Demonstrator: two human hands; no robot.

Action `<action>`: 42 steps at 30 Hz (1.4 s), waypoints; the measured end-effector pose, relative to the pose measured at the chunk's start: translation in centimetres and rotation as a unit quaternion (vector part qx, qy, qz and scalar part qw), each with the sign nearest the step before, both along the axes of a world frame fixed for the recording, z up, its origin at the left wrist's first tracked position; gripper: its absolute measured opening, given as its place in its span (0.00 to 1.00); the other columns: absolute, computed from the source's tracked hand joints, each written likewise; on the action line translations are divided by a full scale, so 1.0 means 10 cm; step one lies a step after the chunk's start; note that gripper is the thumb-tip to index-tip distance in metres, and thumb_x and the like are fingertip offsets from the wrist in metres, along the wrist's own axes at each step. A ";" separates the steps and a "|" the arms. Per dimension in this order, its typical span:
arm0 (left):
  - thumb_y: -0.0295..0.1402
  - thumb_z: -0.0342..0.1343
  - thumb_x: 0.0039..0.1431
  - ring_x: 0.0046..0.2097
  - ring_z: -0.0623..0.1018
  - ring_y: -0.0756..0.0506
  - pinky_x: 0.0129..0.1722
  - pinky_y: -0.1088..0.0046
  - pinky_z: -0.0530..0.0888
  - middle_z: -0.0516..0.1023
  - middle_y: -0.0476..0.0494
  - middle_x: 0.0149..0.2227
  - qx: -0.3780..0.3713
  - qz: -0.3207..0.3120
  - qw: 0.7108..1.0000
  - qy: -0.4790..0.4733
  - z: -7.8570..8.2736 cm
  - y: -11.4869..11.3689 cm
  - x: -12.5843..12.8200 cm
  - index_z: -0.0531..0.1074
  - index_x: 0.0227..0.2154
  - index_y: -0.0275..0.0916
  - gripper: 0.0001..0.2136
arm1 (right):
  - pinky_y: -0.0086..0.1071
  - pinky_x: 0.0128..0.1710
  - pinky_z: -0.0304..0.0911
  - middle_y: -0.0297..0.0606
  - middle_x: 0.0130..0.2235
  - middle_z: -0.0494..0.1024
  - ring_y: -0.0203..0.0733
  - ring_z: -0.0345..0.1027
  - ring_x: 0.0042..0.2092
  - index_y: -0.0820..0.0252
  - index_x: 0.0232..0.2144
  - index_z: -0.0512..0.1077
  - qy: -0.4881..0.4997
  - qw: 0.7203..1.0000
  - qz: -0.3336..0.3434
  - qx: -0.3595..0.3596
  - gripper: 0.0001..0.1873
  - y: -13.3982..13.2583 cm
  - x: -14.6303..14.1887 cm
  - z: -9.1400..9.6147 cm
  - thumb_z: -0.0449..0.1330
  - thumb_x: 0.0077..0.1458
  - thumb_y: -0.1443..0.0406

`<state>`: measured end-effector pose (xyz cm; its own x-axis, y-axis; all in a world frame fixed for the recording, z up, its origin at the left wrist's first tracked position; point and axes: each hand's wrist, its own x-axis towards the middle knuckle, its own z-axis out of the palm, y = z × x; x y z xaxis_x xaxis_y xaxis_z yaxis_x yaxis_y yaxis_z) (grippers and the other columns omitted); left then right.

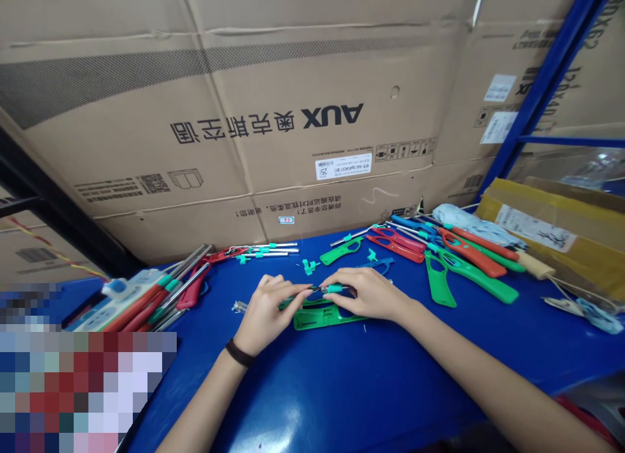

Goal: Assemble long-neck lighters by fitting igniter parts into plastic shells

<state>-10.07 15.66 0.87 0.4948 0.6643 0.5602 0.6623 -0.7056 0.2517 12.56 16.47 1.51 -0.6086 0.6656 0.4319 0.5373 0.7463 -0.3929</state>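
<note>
Both left hand (266, 315) and right hand (368, 293) pinch a slim teal-collared metal tube (333, 288) above a green plastic lighter shell (325, 317).

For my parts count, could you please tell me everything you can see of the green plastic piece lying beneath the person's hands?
The green plastic handle shell is long, glossy, moulded, its hollow, ribbed inside facing up. It lies flat on the blue bench top, just below the left hand and right hand, which pinch a slim metal rod above it. Whether they touch it is unclear.
</note>
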 end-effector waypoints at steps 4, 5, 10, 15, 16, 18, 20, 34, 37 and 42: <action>0.35 0.51 0.63 0.26 0.67 0.49 0.32 0.70 0.58 0.77 0.50 0.23 0.040 -0.011 0.999 0.014 0.00 -0.03 0.03 0.77 0.38 0.41 0.09 | 0.30 0.41 0.64 0.35 0.40 0.78 0.39 0.72 0.41 0.56 0.41 0.73 0.022 1.000 0.014 -0.012 0.11 -0.02 -0.04 -0.02 0.54 0.60 0.59; 0.34 0.52 0.63 0.26 0.67 0.49 0.32 0.70 0.59 0.77 0.50 0.24 0.042 -0.017 0.999 0.010 -0.01 -0.03 0.04 0.76 0.38 0.41 0.09 | 0.30 0.42 0.64 0.35 0.40 0.78 0.39 0.72 0.42 0.56 0.41 0.73 0.024 1.000 0.012 -0.014 0.11 -0.03 -0.05 -0.03 0.54 0.61 0.59; 0.34 0.55 0.60 0.28 0.69 0.49 0.34 0.70 0.60 0.79 0.50 0.27 0.019 -0.033 0.999 -0.028 -0.02 -0.04 0.06 0.77 0.37 0.42 0.06 | 0.31 0.43 0.64 0.36 0.40 0.78 0.39 0.72 0.41 0.56 0.41 0.73 0.024 0.999 0.021 -0.022 0.11 -0.02 -0.05 -0.05 0.55 0.60 0.59; 0.34 0.58 0.58 0.28 0.70 0.49 0.33 0.70 0.61 0.80 0.51 0.28 -0.001 -0.035 0.997 -0.069 0.01 -0.04 0.05 0.78 0.34 0.43 0.05 | 0.29 0.37 0.65 0.35 0.39 0.79 0.39 0.73 0.39 0.55 0.44 0.70 0.029 0.998 0.010 -0.049 0.13 -0.02 -0.04 -0.03 0.55 0.60 0.57; 0.34 0.58 0.58 0.28 0.70 0.49 0.34 0.70 0.61 0.80 0.50 0.28 -0.001 -0.037 0.997 -0.073 0.01 -0.04 0.05 0.78 0.34 0.43 0.05 | 0.29 0.34 0.64 0.35 0.37 0.79 0.39 0.73 0.37 0.56 0.44 0.69 0.029 0.998 -0.001 -0.058 0.14 -0.02 -0.04 -0.03 0.55 0.59 0.56; 0.35 0.58 0.58 0.29 0.71 0.49 0.34 0.70 0.61 0.81 0.50 0.28 -0.001 -0.044 0.996 -0.077 0.01 -0.04 0.05 0.78 0.34 0.43 0.05 | 0.27 0.29 0.63 0.35 0.34 0.78 0.37 0.72 0.32 0.56 0.44 0.68 0.031 0.996 -0.011 -0.077 0.15 -0.03 -0.04 -0.02 0.56 0.58 0.55; 0.35 0.58 0.58 0.29 0.72 0.49 0.34 0.69 0.62 0.81 0.51 0.27 -0.005 -0.054 0.996 -0.077 0.01 -0.04 0.04 0.78 0.35 0.44 0.06 | 0.27 0.28 0.62 0.34 0.34 0.78 0.36 0.71 0.30 0.56 0.44 0.67 0.033 0.995 -0.003 -0.092 0.15 -0.03 -0.04 -0.01 0.56 0.58 0.55; 0.39 0.60 0.54 0.28 0.73 0.48 0.35 0.69 0.65 0.81 0.49 0.27 -0.072 -0.027 0.987 -0.143 0.01 -0.02 0.04 0.79 0.29 0.44 0.07 | 0.35 0.40 0.67 0.37 0.43 0.77 0.42 0.72 0.44 0.55 0.47 0.61 0.036 0.991 0.012 -0.125 0.11 -0.10 -0.04 0.08 0.48 0.62 0.63; 0.37 0.59 0.55 0.30 0.74 0.48 0.36 0.69 0.67 0.81 0.48 0.28 -0.082 -0.040 0.984 -0.151 0.04 -0.03 0.04 0.79 0.30 0.43 0.06 | 0.36 0.41 0.67 0.38 0.43 0.77 0.42 0.72 0.45 0.55 0.48 0.60 0.043 0.992 0.014 -0.121 0.11 -0.09 -0.04 0.08 0.49 0.62 0.64; 0.35 0.58 0.57 0.30 0.74 0.47 0.35 0.69 0.68 0.82 0.47 0.29 -0.095 -0.059 0.982 -0.155 0.06 -0.04 0.05 0.79 0.33 0.42 0.06 | 0.35 0.40 0.67 0.37 0.42 0.78 0.42 0.73 0.43 0.55 0.49 0.59 0.041 0.992 0.012 -0.122 0.12 -0.10 -0.03 0.11 0.49 0.62 0.63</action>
